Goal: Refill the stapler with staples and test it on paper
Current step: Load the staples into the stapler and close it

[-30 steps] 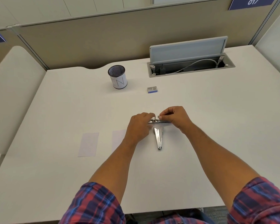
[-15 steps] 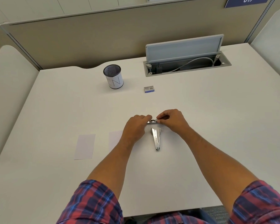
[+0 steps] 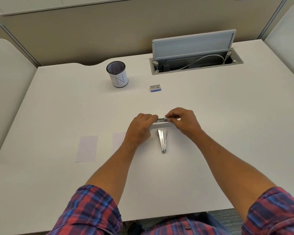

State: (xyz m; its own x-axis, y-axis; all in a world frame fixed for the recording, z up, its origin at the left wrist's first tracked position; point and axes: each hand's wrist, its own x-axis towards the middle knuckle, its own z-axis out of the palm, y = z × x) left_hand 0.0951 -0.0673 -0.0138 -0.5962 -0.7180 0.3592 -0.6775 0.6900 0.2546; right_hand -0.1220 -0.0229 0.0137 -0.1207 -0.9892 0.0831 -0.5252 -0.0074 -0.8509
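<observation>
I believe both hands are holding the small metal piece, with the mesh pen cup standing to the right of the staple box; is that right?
Not quite. In the head view the mesh pen cup stands to the left of the staple box, not the right. The left hand and right hand do hold the small metal piece.

1. This is an office cubicle: a white worktop [image 3: 210, 116] is closed in at the back and both sides by beige partition panels [image 3: 92, 31].
2. A cable hatch [image 3: 196, 64] is set into the worktop, its grey lid [image 3: 192, 44] tilted up, with a plug and a white cable inside.
3. A mesh pen cup [image 3: 117, 74] stands near the back edge.
4. A small staple box [image 3: 155, 87] and two slips of paper [image 3: 87, 148] lie on the worktop as desk stationery.
</observation>
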